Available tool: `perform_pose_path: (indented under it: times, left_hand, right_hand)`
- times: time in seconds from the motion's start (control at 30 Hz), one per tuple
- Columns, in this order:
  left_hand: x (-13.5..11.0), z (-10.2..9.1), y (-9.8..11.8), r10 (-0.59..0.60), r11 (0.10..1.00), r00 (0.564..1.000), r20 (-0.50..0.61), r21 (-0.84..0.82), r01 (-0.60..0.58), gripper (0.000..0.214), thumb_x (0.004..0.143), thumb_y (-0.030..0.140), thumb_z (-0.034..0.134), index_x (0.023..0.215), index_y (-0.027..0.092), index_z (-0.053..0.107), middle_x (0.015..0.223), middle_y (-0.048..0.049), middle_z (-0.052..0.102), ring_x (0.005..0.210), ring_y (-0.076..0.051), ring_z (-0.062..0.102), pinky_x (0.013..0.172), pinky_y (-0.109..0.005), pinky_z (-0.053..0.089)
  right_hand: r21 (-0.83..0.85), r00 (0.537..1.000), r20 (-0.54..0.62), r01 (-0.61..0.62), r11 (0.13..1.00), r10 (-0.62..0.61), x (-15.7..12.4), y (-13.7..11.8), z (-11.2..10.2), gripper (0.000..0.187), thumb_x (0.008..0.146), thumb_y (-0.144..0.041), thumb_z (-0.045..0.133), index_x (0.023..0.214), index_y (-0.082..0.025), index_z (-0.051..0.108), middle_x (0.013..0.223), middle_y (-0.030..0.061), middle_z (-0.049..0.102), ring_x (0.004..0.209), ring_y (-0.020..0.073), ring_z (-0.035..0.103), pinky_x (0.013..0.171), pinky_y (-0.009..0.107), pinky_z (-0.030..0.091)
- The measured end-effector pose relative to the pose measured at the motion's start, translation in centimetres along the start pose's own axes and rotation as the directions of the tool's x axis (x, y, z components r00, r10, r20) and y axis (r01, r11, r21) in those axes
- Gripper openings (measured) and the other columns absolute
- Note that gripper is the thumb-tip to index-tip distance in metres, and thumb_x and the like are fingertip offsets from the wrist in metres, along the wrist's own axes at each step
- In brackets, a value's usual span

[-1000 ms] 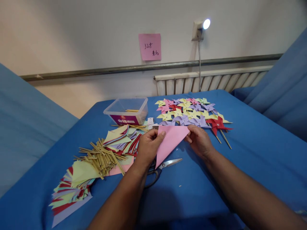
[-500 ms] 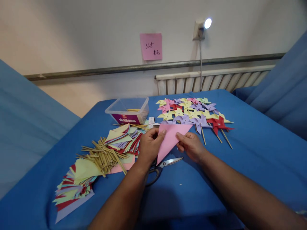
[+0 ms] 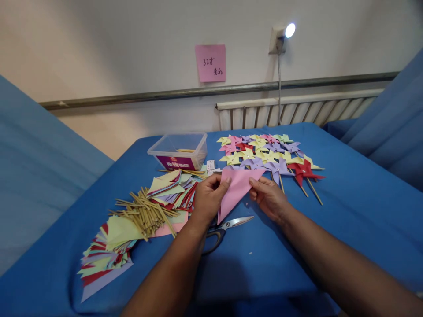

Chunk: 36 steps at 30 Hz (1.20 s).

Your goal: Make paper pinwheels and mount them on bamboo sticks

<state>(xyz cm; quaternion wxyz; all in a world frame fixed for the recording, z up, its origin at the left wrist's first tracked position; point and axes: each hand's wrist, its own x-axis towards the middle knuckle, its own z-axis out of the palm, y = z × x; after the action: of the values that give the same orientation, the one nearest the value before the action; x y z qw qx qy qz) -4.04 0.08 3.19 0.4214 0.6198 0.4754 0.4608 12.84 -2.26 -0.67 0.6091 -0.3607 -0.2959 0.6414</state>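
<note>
A sheet of pink paper (image 3: 235,190), folded into a triangle, is held up between both hands above the table. My left hand (image 3: 210,198) pinches its left edge, thumb on the near face. My right hand (image 3: 267,196) grips the slanting right edge between thumb and fingers. Below the paper lies a pair of scissors (image 3: 228,225) with dark handles, blades pointing right; my left wrist partly hides the handles. Just behind the paper are finished paper pinwheels on sticks, such as a purple pinwheel (image 3: 278,169) and a red pinwheel (image 3: 302,171).
On the blue-covered table (image 3: 264,273), a heap of short sticks (image 3: 148,215) lies left of my hands, between fanned coloured papers (image 3: 105,259) and another paper pile (image 3: 172,189). Behind stands a clear plastic tub (image 3: 178,152) beside a small white box (image 3: 210,166). Blue curtains (image 3: 39,145) hang at the sides.
My right hand has slid slightly right and up along the edge of the pink paper, toward its upper right corner. My left hand keeps its hold. The view has shifted slightly.
</note>
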Motion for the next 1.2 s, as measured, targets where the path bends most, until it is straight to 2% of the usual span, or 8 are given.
perform_pose_path:
  times: [0.13,0.47,0.6,0.7,0.8,0.87,1.0,1.2]
  left_hand:
    - [-0.1,0.2,0.1,-0.025,1.0,0.999,0.031,-0.011,0.026,0.03,0.073,0.045,0.069,0.064,0.016,0.062,0.061,0.0023,0.054,0.057,-0.01,0.045,0.055,-0.023,0.036]
    - [0.2,0.1,0.5,-0.178,0.942,0.983,0.043,-0.281,0.183,0.032,0.063,0.044,0.079,0.066,0.014,0.066,0.061,0.0022,0.058,0.057,-0.01,0.049,0.055,-0.022,0.037]
    - [0.3,0.4,0.1,-0.308,0.629,0.921,0.238,-0.676,0.384,0.048,0.07,0.059,0.067,0.089,0.015,0.071,0.082,-0.0054,0.069,0.072,-0.016,0.062,0.066,-0.027,0.047]
    - [-0.2,1.9,-0.7,-0.344,0.47,0.882,0.323,-0.754,0.46,0.039,0.07,0.05,0.071,0.09,0.016,0.07,0.085,-0.0065,0.071,0.078,-0.019,0.065,0.07,-0.029,0.05]
    - [-1.0,4.0,-1.1,-0.277,0.625,0.895,0.348,-0.642,0.444,0.037,0.06,0.022,0.082,0.095,0.015,0.071,0.09,-0.0072,0.072,0.084,-0.018,0.065,0.073,-0.026,0.048]
    - [-1.2,5.0,-1.2,-0.212,0.689,0.932,0.295,-0.631,0.356,0.04,0.057,0.018,0.084,0.095,0.015,0.071,0.092,-0.0065,0.072,0.085,-0.017,0.065,0.079,-0.027,0.048]
    - [-1.1,5.4,-1.6,-0.224,0.76,0.965,0.132,-0.596,0.258,0.033,0.059,0.023,0.084,0.088,0.014,0.072,0.083,-0.005,0.072,0.075,-0.016,0.063,0.075,-0.028,0.048]
    - [-0.6,4.4,-2.3,-0.374,0.776,0.926,-0.052,-0.565,0.282,0.026,0.058,0.029,0.082,0.071,0.012,0.068,0.06,0.0003,0.063,0.055,-0.009,0.053,0.058,-0.023,0.041]
  right_hand:
    - [0.005,0.996,0.06,-0.064,0.998,0.064,0.0,0.2,0.1,0.028,0.064,-0.037,0.082,0.074,-0.019,0.063,0.056,-0.0049,0.052,0.045,0.0074,0.039,0.044,0.023,0.033]
    - [-0.067,0.998,-0.045,0.029,0.997,-0.032,0.1,1.1,0.2,0.027,0.06,-0.03,0.086,0.073,-0.015,0.069,0.052,-0.0026,0.059,0.043,0.0081,0.047,0.043,0.023,0.038]
    - [0.146,0.967,-0.239,0.131,0.981,-0.093,0.5,0.7,0.5,0.028,0.056,-0.026,0.088,0.075,-0.017,0.069,0.062,-0.0033,0.064,0.046,0.0058,0.049,0.044,0.02,0.042]
    - [0.259,0.931,-0.356,0.181,0.949,-0.08,0.8,0.5,0.8,0.032,0.054,-0.023,0.089,0.077,-0.018,0.068,0.065,-0.0046,0.064,0.048,0.0049,0.05,0.044,0.018,0.043]
    - [0.261,0.918,-0.382,0.22,0.94,-0.109,0.7,0.7,1.4,0.03,0.056,-0.025,0.088,0.075,-0.018,0.067,0.06,-0.0053,0.061,0.047,0.0052,0.049,0.043,0.017,0.042]
    - [0.25,0.914,-0.381,0.246,0.937,-0.138,0.5,0.9,1.9,0.028,0.057,-0.026,0.087,0.075,-0.017,0.067,0.058,-0.0051,0.06,0.048,0.0059,0.048,0.044,0.019,0.043]
    - [0.215,0.919,-0.375,0.217,0.952,-0.125,0.2,1.3,2.6,0.025,0.057,-0.026,0.086,0.072,-0.016,0.068,0.065,-0.0011,0.065,0.052,0.0082,0.051,0.046,0.021,0.042]
    - [0.192,0.899,-0.417,0.229,0.954,-0.132,0.2,1.0,2.4,0.026,0.055,-0.025,0.087,0.072,-0.015,0.069,0.064,-0.0022,0.065,0.051,0.0079,0.051,0.046,0.021,0.041]
